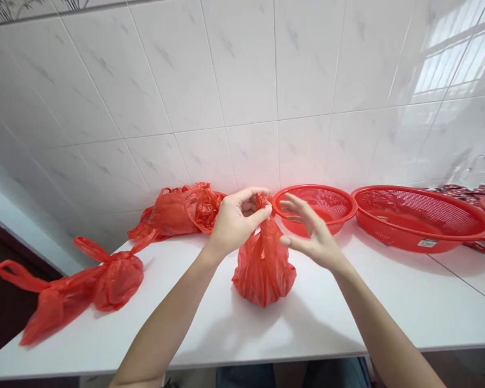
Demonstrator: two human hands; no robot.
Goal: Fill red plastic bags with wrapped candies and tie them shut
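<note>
A filled red plastic bag [263, 269] stands on the white counter [315, 318] in front of me. My left hand [236, 218] pinches the gathered top of this bag between thumb and fingers. My right hand [313, 234] hovers just to the right of the bag's neck, fingers spread apart, holding nothing.
A tied red bag [109, 277] lies at the counter's left edge, with another red bag [44, 304] beside it. More red bags [178, 210] sit by the tiled wall. A small red basket [323, 207] and a large red basket [420, 215] stand at the right.
</note>
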